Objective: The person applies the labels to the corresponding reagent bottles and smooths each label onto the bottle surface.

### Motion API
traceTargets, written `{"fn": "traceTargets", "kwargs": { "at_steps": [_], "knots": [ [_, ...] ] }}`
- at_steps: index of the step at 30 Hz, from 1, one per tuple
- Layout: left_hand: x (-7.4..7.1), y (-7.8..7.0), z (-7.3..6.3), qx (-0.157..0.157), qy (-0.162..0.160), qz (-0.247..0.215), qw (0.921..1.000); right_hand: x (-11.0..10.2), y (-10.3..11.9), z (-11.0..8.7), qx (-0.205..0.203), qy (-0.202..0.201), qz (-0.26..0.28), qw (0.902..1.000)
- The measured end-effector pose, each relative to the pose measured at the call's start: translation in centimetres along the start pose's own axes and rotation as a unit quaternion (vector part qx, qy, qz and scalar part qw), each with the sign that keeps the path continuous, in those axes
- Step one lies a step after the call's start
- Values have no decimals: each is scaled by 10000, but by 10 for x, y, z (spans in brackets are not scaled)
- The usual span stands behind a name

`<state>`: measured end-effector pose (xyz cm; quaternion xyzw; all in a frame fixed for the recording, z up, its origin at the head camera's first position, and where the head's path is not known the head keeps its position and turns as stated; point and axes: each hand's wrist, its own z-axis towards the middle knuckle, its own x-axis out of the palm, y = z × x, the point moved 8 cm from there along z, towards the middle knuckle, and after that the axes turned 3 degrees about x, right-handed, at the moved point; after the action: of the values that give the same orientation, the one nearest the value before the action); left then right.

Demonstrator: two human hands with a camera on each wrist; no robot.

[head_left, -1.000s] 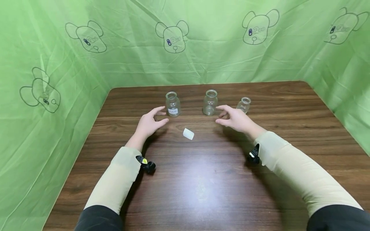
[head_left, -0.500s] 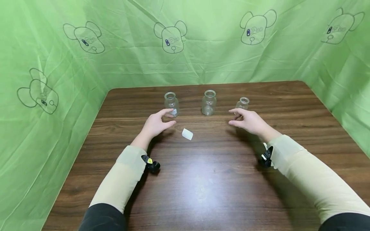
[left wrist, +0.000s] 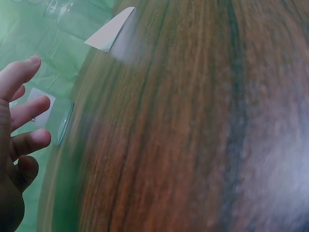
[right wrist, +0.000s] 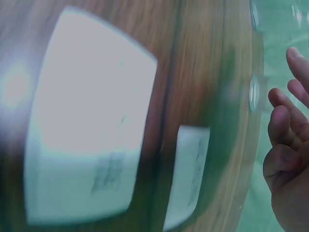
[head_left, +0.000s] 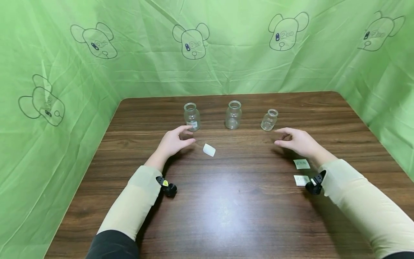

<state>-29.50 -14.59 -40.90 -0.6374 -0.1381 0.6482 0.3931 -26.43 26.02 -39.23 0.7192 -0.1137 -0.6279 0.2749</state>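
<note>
Three clear glass jars stand upright in a row on the table. The left jar (head_left: 192,114) bears a white label (head_left: 193,124); the middle jar (head_left: 233,115) and the smaller right jar (head_left: 269,120) show none. My left hand (head_left: 173,143) hovers just in front of the labelled jar, thumb and fingers apart, holding nothing. To its right lies a slightly curled white paper slip (head_left: 209,150). My right hand (head_left: 299,143), fingers loosely bent and holding nothing, is right of the small jar. Below that hand lie a far label (head_left: 302,164) and a near label (head_left: 300,180), both with dark writing.
The brown wooden table (head_left: 223,219) reaches back to a green cloth backdrop (head_left: 226,72) printed with animal-head outlines. A black wrist camera (head_left: 169,190) is on the left sleeve, and another camera (head_left: 314,187) on the right one partly covers the near label.
My right hand has moved right and nearer, away from the middle jar, uncovering the small jar and two labels. My left hand has shifted slightly right. The jars and curled slip stay put.
</note>
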Motion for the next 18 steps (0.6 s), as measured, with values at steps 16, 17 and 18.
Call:
{"fn": "traceTargets", "kwargs": {
  "at_steps": [16, 17, 18],
  "knots": [
    [0, 0, -2, -43, 53, -43, 10000, -5, -46, -37, 104, 461, -273, 9985],
    [1, 0, -2, -43, 68, -26, 10000, -4, -48, -39, 58, 517, -336, 9981],
    [1, 0, -2, -44, 89, -17, 9999, -4, -50, -41, 9, 566, -375, 9977]
  ]
}}
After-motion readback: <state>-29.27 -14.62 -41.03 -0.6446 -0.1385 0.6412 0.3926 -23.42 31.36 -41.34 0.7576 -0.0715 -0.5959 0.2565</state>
